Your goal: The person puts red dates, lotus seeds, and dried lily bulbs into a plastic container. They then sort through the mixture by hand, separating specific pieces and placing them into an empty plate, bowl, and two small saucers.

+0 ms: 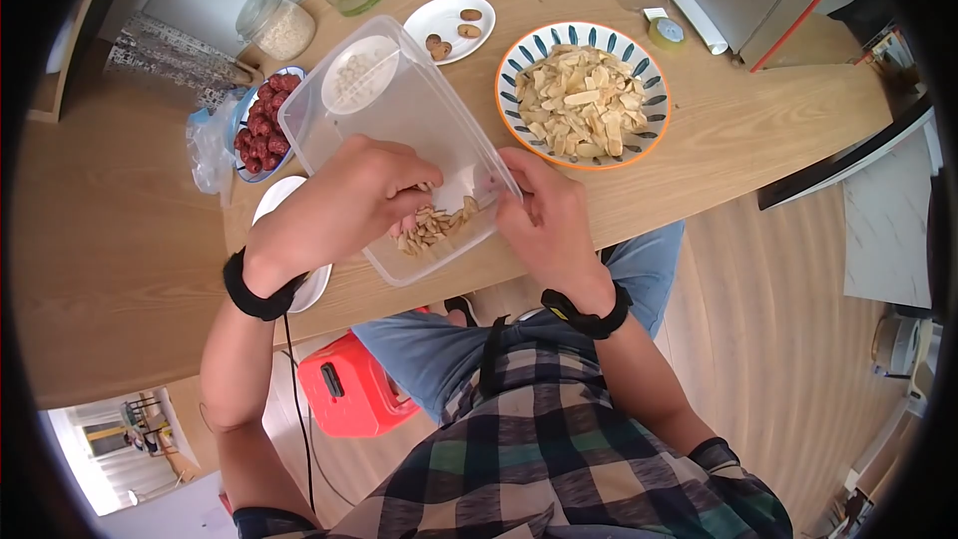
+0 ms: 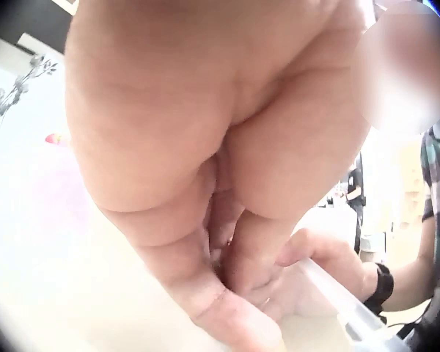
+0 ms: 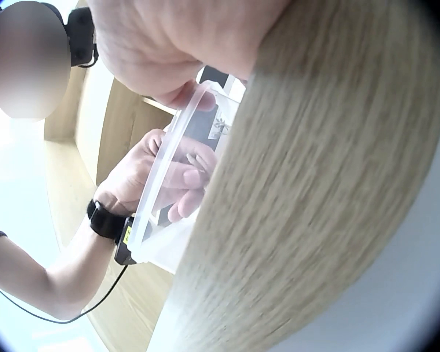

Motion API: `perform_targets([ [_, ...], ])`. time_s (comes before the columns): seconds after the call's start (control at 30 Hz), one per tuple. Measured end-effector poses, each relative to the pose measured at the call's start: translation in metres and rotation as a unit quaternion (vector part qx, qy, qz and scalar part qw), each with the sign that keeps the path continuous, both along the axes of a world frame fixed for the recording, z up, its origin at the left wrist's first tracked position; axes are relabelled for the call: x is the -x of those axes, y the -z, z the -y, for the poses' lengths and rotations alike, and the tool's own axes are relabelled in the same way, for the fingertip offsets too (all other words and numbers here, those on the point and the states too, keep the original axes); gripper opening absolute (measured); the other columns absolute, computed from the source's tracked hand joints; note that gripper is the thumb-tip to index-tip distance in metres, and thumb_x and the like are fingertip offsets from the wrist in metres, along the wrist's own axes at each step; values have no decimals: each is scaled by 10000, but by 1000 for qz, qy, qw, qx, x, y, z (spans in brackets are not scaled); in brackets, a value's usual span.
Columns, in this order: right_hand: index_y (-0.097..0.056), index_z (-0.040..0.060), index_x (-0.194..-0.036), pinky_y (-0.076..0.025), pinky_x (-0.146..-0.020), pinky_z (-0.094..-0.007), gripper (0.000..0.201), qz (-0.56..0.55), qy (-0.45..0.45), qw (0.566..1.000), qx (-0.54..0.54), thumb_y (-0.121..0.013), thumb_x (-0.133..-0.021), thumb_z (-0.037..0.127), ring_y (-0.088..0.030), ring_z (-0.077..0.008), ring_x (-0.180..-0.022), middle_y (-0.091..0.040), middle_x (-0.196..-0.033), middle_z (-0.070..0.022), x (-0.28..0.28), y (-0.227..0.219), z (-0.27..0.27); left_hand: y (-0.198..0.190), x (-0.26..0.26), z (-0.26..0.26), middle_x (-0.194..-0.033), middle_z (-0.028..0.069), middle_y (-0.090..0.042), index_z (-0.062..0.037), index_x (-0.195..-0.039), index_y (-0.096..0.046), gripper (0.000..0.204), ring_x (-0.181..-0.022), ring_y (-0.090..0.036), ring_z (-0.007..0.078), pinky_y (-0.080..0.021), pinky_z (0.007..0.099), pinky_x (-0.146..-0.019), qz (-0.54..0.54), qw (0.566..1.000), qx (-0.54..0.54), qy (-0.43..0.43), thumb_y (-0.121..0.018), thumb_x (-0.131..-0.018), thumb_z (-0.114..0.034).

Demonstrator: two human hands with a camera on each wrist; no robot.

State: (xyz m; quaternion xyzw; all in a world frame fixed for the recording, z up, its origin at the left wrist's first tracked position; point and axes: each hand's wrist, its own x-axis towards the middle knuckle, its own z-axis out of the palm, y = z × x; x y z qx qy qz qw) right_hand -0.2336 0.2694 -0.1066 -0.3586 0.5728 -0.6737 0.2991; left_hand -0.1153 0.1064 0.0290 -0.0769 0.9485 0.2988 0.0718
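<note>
A clear plastic container sits at the table's front edge, with a heap of small tan, elongated pieces at its near end. My left hand reaches into it, thumb and fingers pinching a small tan piece above the heap. The right hand grips the container's right rim, its thumb over the edge. In the left wrist view, the bent fingers of the left hand fill most of the picture and hide the piece.
An orange-rimmed bowl of pale slices stands right of the container. Behind are a white plate with several brown pieces and a jar. Red dates fill a bowl at left. A white dish overlaps the container's far end.
</note>
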Motion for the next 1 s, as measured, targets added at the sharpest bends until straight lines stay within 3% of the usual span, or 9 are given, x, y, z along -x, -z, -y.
perform_targets([
  [0.03, -570, -93, -1279, -555, -763, -250, 378, -1, 0, 1000, 0, -510, -907, -67, -653, -108, -952, -720, -1074, -158, 0, 1, 1, -1, -1, 0, -829, 145, -678, 88, -1007, -674, 111, -655, -712, 227, -555, 313, -585, 32, 997, -58, -49, -668, -899, 63],
  [0.1, -574, -97, -1232, -613, -750, -340, 379, -19, 19, 1000, 16, -598, -858, -43, -726, -236, -865, -701, -1031, -212, 0, 4, 3, 3, -6, 2, -833, 130, -686, 88, -1012, -677, 108, -661, -715, 203, -564, 299, -582, 27, 987, -123, -101, -662, -906, 73],
  [0.13, -574, -97, -1232, -613, -750, -340, 379, -21, 17, 1000, 15, -598, -858, -43, -726, -236, -865, -701, -1031, -212, 0, 3, 3, 4, -11, 4, -836, 116, -693, 87, -1017, -681, 107, -666, -718, 179, -572, 285, -578, 24, 970, -186, -153, -655, -913, 83],
  [0.17, -574, -94, -1234, -610, -767, -337, 374, -8, 14, 1000, 14, -587, -863, -48, -723, -228, -890, -704, -1031, -206, -1, 2, 2, 1, -15, 4, -836, 116, -693, 87, -1017, -681, 107, -666, -718, 179, -572, 285, -578, 21, 970, -186, -155, -655, -913, 83],
  [0.23, -574, -91, -1235, -607, -784, -334, 370, 3, 5, 1000, 19, -575, -867, -52, -721, -220, -916, -706, -1031, -199, -1, 0, 2, -10, -26, 5, -843, 146, -707, 93, -1030, -684, 133, -653, -717, 198, -578, 303, -551, -7, 932, -308, -190, -638, -907, 111],
  [0.43, -593, -55, -1264, -570, -803, -293, 357, 11, 6, 1000, -3, -524, -914, -38, -688, -167, -1001, -724, -1074, -162, 0, 5, 1, -22, -89, 16, -796, 180, -702, 103, -1086, -669, 180, -565, -680, 209, -547, 310, -484, -88, 879, -403, -240, -642, -910, 74],
  [0.67, -596, -74, -1268, -533, -836, -298, 392, 24, -2, 1000, -4, -492, -900, 12, -660, -159, -952, -717, -1054, -127, 0, 4, 1, 6, -174, 47, -829, 127, -705, 80, -1107, -669, 173, -664, -703, 170, -558, 282, -561, -90, 872, -252, -410, -645, -941, 37],
  [0.9, -589, -77, -1286, -535, -831, -303, 405, 5, 6, 1000, -8, -477, -914, 37, -664, -163, -935, -716, -1049, -138, -1, 6, 1, 45, -204, 68, -803, 110, -670, 109, -1062, -658, 157, -618, -674, 152, -539, 270, -546, -65, 853, -222, -468, -593, -980, -8],
  [1.0, -588, -81, -1287, -535, -829, -303, 401, 3, 2, 1000, -6, -480, -920, 39, -669, -164, -923, -716, -1047, -143, -1, 5, 0, 50, -207, 78, -769, 74, -652, 97, -1050, -672, 195, -585, -629, 123, -508, 267, -535, -28, 875, -163, -454, -559, -1000, -54],
])
